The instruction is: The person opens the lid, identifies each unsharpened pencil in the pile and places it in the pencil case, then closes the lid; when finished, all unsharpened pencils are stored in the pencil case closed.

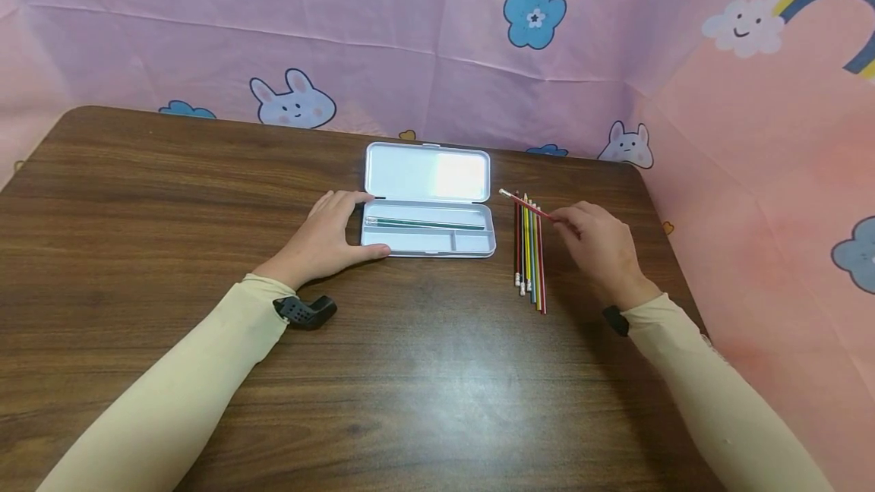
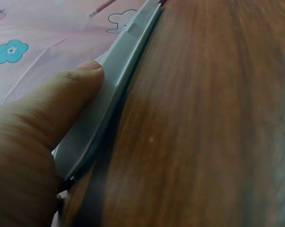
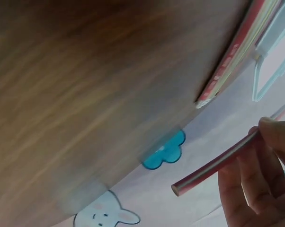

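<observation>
Pastel cartoon cloth (image 1: 383, 14) backs a brown worktop (image 1: 437, 370) bearing an open white pencil case (image 1: 417, 241), its left end braced by the wide-spread fingers of the left hand (image 1: 324, 238). Right of the case, above a row of pencils (image 1: 529, 253), fingers of the right hand (image 1: 600, 249) pinch a red pencil (image 1: 535, 209) — eraser toward the case's lid (image 1: 396, 171), long axis slanting across the row. Probably best — pinch firmly, eraser kept clear.

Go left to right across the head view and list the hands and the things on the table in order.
Left hand → open white pencil case → row of loose pencils → right hand.
</observation>
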{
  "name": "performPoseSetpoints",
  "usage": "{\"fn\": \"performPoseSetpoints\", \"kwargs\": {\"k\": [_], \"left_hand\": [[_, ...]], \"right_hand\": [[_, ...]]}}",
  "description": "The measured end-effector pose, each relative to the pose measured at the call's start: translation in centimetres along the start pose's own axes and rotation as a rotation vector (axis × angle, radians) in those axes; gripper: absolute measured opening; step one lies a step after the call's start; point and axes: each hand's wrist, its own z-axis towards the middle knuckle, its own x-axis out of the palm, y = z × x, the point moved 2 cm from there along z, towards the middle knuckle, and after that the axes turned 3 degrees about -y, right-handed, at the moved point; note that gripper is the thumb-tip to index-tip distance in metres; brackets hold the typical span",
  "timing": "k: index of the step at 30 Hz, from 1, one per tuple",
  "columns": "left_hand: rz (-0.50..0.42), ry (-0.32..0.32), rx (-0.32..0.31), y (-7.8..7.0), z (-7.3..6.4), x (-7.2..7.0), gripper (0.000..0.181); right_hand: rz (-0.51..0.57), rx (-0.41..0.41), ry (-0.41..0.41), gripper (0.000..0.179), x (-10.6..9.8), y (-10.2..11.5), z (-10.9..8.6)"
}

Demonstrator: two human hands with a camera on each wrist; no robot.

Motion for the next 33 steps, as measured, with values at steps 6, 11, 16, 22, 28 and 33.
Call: {"fn": "performPoseSetpoints", "kwargs": {"k": [6, 11, 16, 22, 28, 33], "left_hand": [[0.007, -0.001, 0.004, 0.1, 0.1, 0.1, 0.099], [0.009, -0.003, 0.005, 0.0, 0.1, 0.0, 0.098], [0.010, 0.000, 0.000, 0.1, 0.0, -0.1, 0.098], [0.012, -0.003, -0.004, 0.0, -0.1, -0.2, 0.097], [-0.007, -0.001, -0.015, -0.4, -0.3, -0.3, 0.097], [0.000, -0.001, -0.023, -0.6, -0.4, -0.3, 0.097]], "right_hand": [[0.004, -0.050, 0.016, 0.012, 0.6, 1.3, 1.0], [0.024, -0.075, 0.034, 0.013, 1.2, 2.8, 2.0], [0.033, -0.124, 0.060, 0.014, 2.1, 4.8, 3.5], [0.051, -0.196, 0.098, 0.012, 3.8, 7.6, 5.5], [0.034, -0.166, 0.192, 0.014, 5.5, 9.5, 7.0], [0.023, -0.177, 0.249, 0.016, 6.6, 10.7, 7.8]]}}
